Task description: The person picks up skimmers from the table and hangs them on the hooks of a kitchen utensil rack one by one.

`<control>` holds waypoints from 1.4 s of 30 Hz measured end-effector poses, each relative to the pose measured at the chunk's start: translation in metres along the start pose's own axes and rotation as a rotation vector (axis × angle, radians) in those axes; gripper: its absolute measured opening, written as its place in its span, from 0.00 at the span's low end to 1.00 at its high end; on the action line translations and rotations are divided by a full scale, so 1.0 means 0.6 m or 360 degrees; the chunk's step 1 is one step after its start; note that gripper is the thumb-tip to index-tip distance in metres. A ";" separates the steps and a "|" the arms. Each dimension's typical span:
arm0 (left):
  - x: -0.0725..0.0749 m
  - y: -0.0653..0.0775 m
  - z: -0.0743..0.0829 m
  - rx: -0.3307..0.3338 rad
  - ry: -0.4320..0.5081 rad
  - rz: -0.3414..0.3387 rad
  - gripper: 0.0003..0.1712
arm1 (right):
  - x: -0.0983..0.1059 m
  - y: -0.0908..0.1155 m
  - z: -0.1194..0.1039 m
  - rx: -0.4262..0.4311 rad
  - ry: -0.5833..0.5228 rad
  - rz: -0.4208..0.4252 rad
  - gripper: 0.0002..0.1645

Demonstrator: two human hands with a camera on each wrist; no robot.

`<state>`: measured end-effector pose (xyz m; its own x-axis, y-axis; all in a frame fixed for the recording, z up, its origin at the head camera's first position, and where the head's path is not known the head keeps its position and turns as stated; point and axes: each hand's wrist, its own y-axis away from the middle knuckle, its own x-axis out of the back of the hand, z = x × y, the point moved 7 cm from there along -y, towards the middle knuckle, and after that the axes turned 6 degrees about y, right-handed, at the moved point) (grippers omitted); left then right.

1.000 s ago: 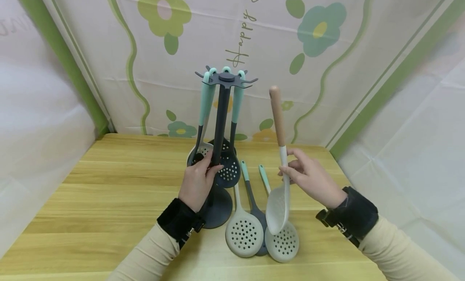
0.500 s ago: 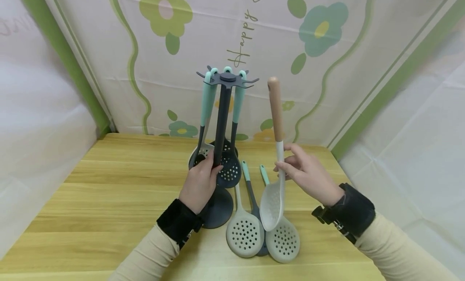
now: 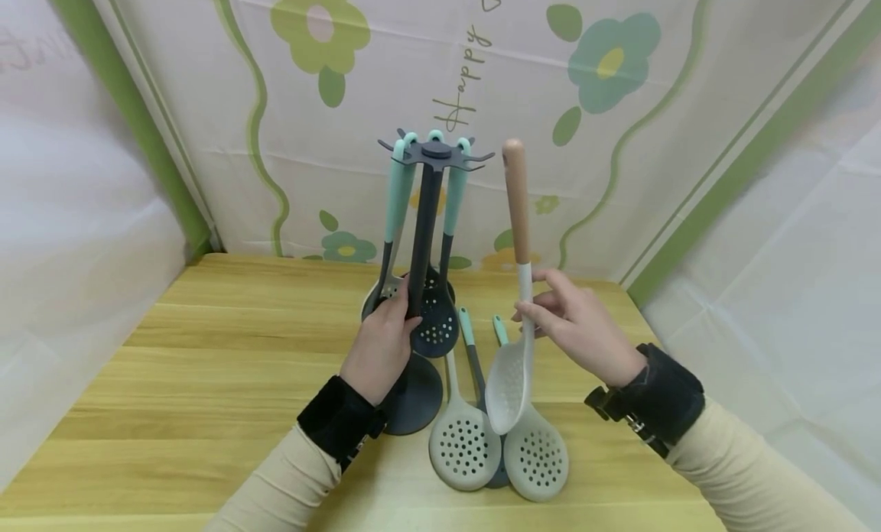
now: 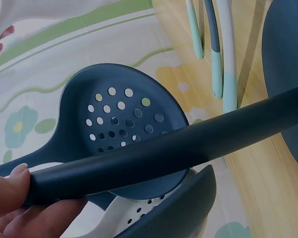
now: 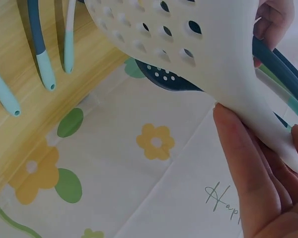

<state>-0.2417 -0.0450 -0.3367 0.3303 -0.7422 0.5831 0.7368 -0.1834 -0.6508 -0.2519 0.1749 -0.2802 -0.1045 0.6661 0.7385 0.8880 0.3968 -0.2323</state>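
In the head view my left hand grips the dark post of a utensil stand with a round base. Mint-handled utensils hang from its hooked top, among them a dark skimmer whose holed bowl fills the middle of the left wrist view. My right hand pinches the white neck of a slotted spoon, held upright with its wooden handle up and bowl down, right of the stand. The right wrist view shows that holed white bowl close up, thumb and fingers on its neck.
Two pale skimmers, one left and one right, lie on the wooden table. Between them lies a dark-necked utensil with a mint handle, partly covered. A flower-printed cloth rises behind the table.
My right hand has moved the slotted spoon slightly left and up, towards the stand. The left hand keeps its hold on the post. The head view has shifted slightly.
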 end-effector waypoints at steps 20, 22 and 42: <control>0.003 -0.005 0.005 0.0015 -0.0001 0.0065 0.28 | 0.001 -0.015 -0.011 0.0035 -0.0005 0.0022 0.16; 0.003 -0.004 0.006 0.0012 -0.0012 0.0075 0.27 | 0.000 -0.017 -0.013 0.0036 -0.0005 0.0022 0.16; 0.001 -0.005 0.007 0.0064 -0.0039 0.0141 0.25 | -0.005 -0.027 -0.020 0.0064 0.0003 0.0026 0.17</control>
<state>-0.2412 -0.0418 -0.3322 0.4095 -0.7382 0.5361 0.7269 -0.0912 -0.6807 -0.2604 0.1592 -0.2710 -0.0893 0.6714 0.7357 0.8708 0.4111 -0.2695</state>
